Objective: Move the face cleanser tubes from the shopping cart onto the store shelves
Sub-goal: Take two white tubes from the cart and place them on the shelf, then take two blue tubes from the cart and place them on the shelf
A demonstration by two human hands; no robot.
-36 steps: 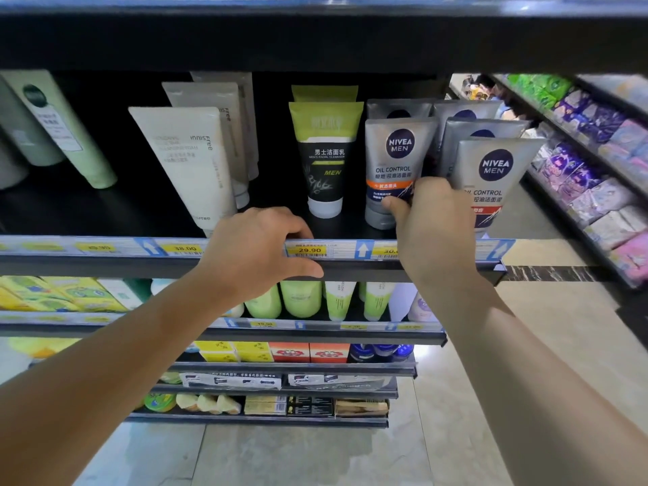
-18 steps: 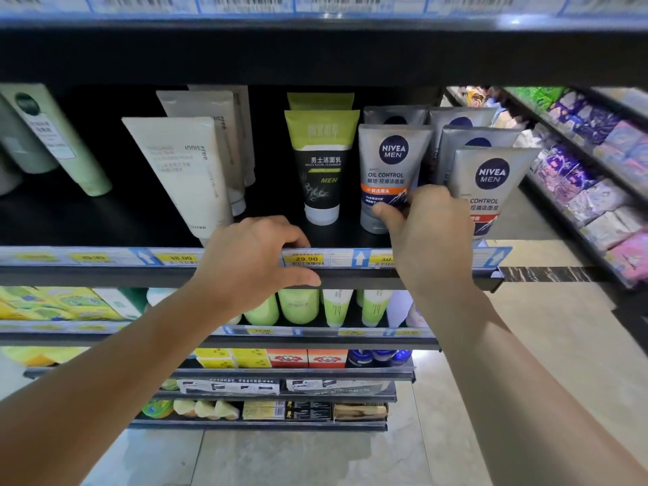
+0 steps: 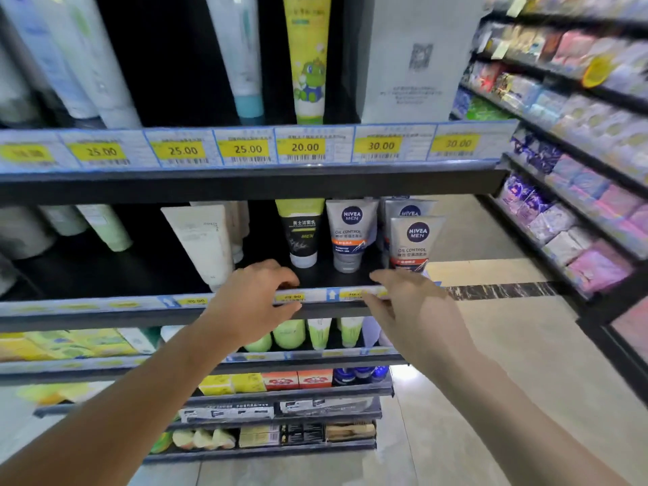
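Shelf edge [image 3: 87, 319] gripped by left hand [image 3: 252, 303]; right hand [image 3: 417, 310] loose, spread, empty, just below front Nivea Men tube [image 3: 415, 240].

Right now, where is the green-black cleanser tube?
Head view, middle shelf: the green-black tube stands between a white tube (left) and a Nivea Men tube (right).

Right hand [image 3: 417, 310] let go of the front Nivea tube [image 3: 416, 242] and pulled back to the shelf edge [image 3: 105, 312], fingers [image 3: 380, 277] now loosely spread. Tube stands free. View tilted up: upper shelf price strip [image 3: 245, 149] now visible.
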